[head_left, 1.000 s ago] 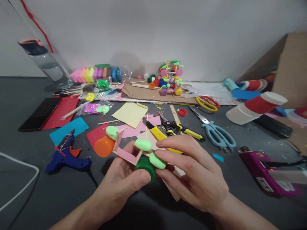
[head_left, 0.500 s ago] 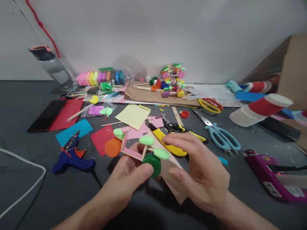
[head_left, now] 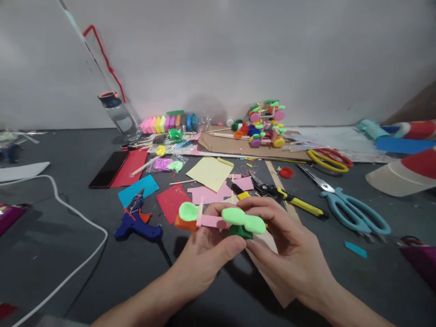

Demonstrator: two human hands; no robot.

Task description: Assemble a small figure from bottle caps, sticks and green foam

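Note:
A small craft model [head_left: 213, 221] of pink strips and thin sticks, with light green pads and orange and dark green caps, is held up above the table. My left hand [head_left: 211, 254] grips it from below, thumb against the dark green cap [head_left: 241, 232]. My right hand [head_left: 289, 240] closes on its right end, fingers behind the light green pads [head_left: 243, 219] and thumb near the cap. Below and behind my right hand lies a beige strip [head_left: 277, 284]. A yellow cutter [head_left: 242, 194] is mostly hidden behind my right hand.
A blue glue gun [head_left: 139, 222], a phone [head_left: 109, 170] and a water bottle [head_left: 119, 116] are at the left. Blue-handled scissors [head_left: 354, 211], yellow-black pliers [head_left: 303, 204] and paper cups [head_left: 405, 175] lie right. Similar colourful models [head_left: 267, 122] stand by the wall. A white cable [head_left: 78, 213] curves leftward.
My right hand has come in and closed on the model. The model is tilted, its caps now seen more edge-on. The camera view has turned left.

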